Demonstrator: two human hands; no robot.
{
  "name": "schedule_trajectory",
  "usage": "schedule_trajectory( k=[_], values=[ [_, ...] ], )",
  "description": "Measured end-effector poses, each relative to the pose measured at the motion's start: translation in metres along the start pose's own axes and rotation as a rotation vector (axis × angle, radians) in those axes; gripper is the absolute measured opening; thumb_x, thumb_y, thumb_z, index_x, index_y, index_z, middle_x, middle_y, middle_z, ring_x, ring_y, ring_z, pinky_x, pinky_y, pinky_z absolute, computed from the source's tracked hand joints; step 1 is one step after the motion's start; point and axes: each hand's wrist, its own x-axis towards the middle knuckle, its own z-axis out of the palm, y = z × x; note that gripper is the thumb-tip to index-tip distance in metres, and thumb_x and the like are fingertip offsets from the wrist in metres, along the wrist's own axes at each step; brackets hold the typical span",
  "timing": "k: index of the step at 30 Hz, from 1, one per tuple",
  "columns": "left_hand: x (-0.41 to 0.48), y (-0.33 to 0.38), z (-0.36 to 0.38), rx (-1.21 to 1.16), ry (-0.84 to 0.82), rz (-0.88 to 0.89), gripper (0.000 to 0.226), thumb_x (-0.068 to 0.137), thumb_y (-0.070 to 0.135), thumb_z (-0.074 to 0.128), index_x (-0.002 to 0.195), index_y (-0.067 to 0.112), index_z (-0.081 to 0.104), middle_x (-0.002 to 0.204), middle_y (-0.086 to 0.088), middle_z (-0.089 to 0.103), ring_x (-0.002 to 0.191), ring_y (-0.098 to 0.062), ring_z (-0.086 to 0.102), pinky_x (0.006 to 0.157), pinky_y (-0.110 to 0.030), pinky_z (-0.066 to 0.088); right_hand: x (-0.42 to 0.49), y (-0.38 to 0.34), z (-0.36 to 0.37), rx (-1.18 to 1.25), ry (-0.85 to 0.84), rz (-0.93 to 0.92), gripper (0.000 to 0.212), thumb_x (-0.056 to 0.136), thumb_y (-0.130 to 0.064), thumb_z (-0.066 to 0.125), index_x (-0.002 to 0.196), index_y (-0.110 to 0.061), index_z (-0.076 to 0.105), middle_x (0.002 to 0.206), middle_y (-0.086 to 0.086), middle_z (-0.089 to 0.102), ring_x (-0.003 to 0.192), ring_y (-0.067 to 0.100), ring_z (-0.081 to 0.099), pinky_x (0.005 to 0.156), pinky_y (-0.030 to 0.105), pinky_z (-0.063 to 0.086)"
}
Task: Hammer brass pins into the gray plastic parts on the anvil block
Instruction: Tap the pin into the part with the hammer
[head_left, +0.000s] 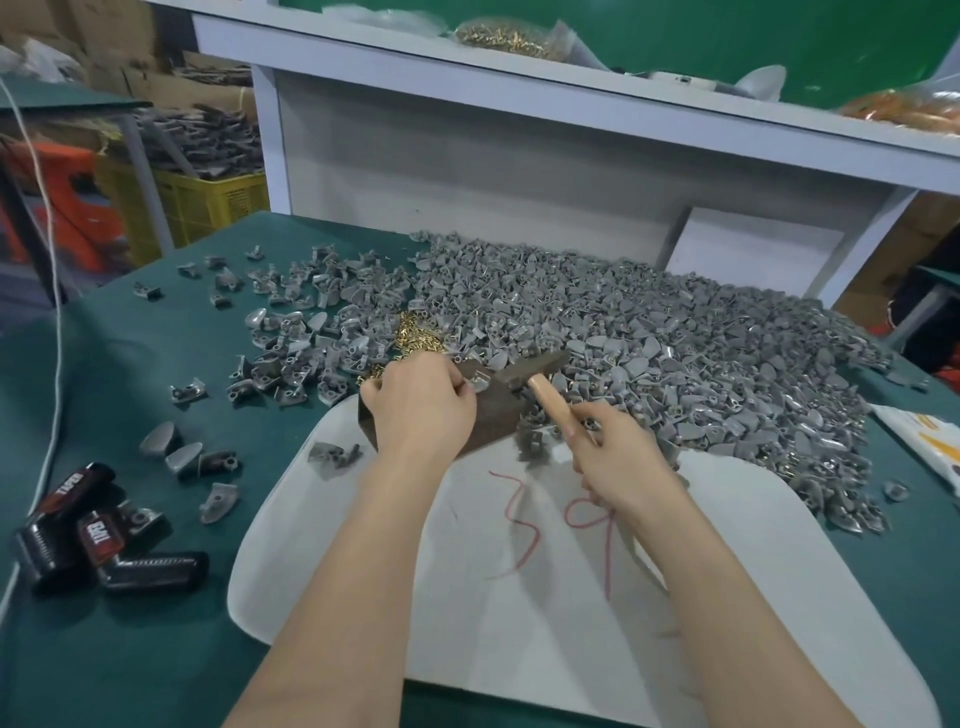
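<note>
The left grip (418, 400) is curled on a gray plastic part (480, 385), holding it on top of the rusty anvil block (493, 418). The right grip (618, 452) is clamped around the wooden handle of a hammer (556, 402), whose dark head hangs just over the block. The block stands on a white sheet (519, 597) marked in red. Beyond it lie loose brass pins (415, 332) and a big heap of gray parts (675, 332) on the green tabletop (130, 364). Black TAPER-labelled pieces (78, 530) lie far left.
</note>
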Motion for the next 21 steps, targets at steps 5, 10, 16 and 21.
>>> schedule_trajectory(
  k=[5,10,16,21],
  values=[
    [-0.001,0.003,-0.002,-0.188,-0.010,0.036,0.008,0.091,0.027,0.058,0.083,0.028,0.058,0.088,0.009,0.064,0.097,-0.021,0.059,0.100,-0.039,0.035,0.003,-0.004,-0.006,-0.240,0.190,-0.095,0.032,0.093,-0.035,0.051,0.123,-0.027,0.059,0.109,0.006,0.062,0.093,0.022,0.058,0.080,0.031,0.046],
    [-0.004,0.009,-0.002,-0.398,-0.106,0.167,0.017,0.090,0.020,0.059,0.080,0.034,0.055,0.080,0.017,0.059,0.087,-0.012,0.059,0.084,-0.030,0.048,0.009,-0.043,-0.002,0.162,0.147,-0.276,0.039,0.092,-0.035,0.056,0.130,-0.028,0.053,0.103,-0.009,0.065,0.094,0.010,0.061,0.087,0.032,0.049],
    [-0.002,0.007,0.000,-0.427,-0.074,0.168,0.016,0.089,0.016,0.057,0.084,0.031,0.057,0.081,0.016,0.060,0.086,-0.012,0.059,0.081,-0.029,0.048,0.022,-0.064,0.011,0.310,0.058,-0.286,0.012,0.091,-0.016,0.059,0.098,-0.016,0.068,0.089,0.002,0.071,0.087,0.019,0.066,0.084,0.042,0.053],
    [0.002,0.004,0.001,-0.548,0.053,0.036,0.009,0.093,0.020,0.056,0.100,0.025,0.058,0.101,0.008,0.063,0.089,-0.005,0.056,0.075,-0.015,0.039,0.065,-0.064,-0.010,0.280,0.284,-0.079,0.018,0.092,-0.023,0.057,0.108,-0.019,0.064,0.091,-0.006,0.068,0.062,0.000,0.056,0.046,0.008,0.039]
  ],
)
